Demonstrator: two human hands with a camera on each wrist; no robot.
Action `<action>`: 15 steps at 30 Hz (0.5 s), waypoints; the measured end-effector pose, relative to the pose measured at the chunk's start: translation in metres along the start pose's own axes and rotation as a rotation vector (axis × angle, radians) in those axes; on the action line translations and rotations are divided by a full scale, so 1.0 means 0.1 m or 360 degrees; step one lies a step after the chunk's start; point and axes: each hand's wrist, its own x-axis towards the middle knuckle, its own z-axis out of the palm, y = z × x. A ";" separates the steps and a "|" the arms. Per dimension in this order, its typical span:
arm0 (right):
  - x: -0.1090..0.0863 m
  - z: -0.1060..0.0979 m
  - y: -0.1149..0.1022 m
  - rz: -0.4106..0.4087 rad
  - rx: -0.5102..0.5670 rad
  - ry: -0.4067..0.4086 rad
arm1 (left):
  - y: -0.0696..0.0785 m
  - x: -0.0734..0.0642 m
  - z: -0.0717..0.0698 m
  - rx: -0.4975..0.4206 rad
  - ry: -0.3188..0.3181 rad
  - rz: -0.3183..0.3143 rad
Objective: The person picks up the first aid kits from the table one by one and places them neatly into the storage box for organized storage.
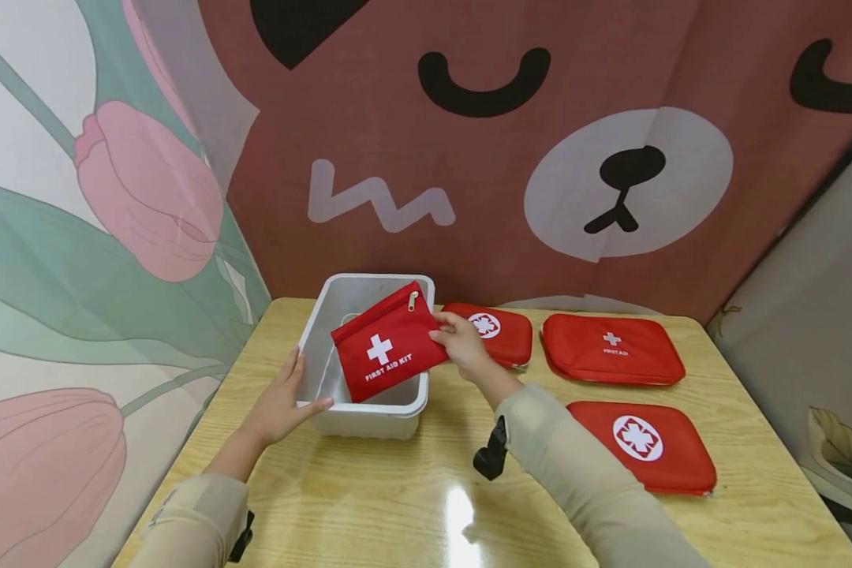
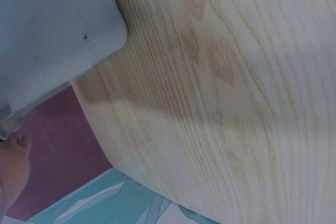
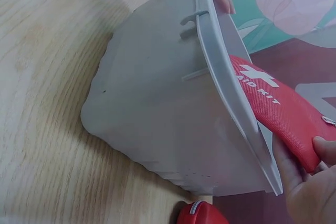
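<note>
The fingers of the right hand [image 1: 465, 345] pinched the red pouch [image 1: 392, 341] at its right edge, so that nearly all of it reached leftward from them, over the mouth of the white bin [image 1: 372, 411]. Its long axis slanted across the opening, far end lower toward the left, while the held end overhung the bin's right rim. Across from it, the left hand [image 1: 277, 404] gripped the rim near the near-left corner, farther from the pouch than the right.

A bear-print backdrop [image 1: 497, 158], seemingly cloth, rises behind a wood-grain table [image 1: 369, 497].
</note>
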 end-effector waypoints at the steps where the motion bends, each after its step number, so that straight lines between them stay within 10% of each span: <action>1: 0.01 0.01 0.00 0.0000 -0.0012 0.0000 | 0.00 0.00 0.00 0.0000 0.0001 0.0000; 15: 0.05 0.13 -0.06 -0.0043 -0.0214 -0.0118 | -0.01 0.01 0.00 0.0004 0.0015 0.0028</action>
